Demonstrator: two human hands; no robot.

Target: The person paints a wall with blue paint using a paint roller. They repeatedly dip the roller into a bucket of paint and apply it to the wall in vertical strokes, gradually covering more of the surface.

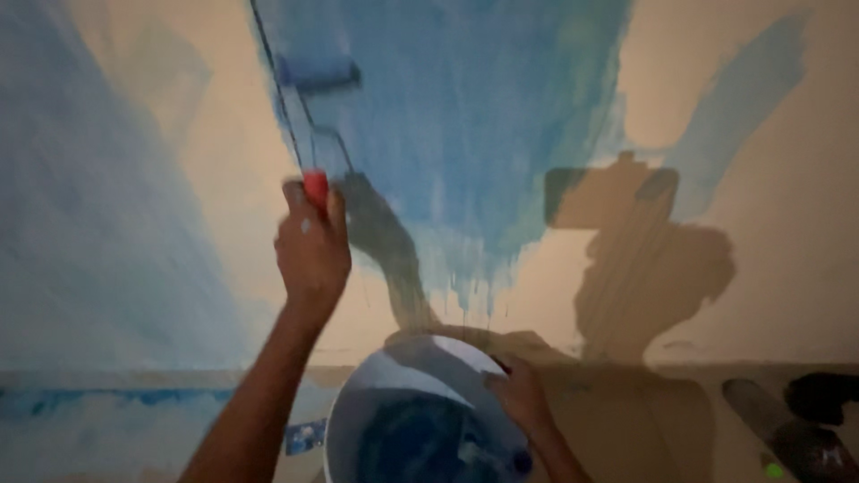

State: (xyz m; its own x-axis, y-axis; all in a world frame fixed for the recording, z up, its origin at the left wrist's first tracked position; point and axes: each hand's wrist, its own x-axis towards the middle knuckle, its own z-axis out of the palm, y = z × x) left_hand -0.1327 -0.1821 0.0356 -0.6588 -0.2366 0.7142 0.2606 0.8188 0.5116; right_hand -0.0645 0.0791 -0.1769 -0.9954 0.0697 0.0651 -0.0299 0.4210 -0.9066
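Left hand (311, 243) is closed around the red handle of the small blue paint roller (315, 73), pressed on the beige wall (787, 268) inside the wet blue patch. Right hand (519, 394) grips the rim of the white round paint bucket (394, 380). Rolling seems in progress; the next stroke likely needs even pressure toward the drips.

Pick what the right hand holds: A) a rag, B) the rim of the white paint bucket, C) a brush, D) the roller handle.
B: the right hand grips the rim of the white bucket, while the left hand holds the red-handled roller against the wall.
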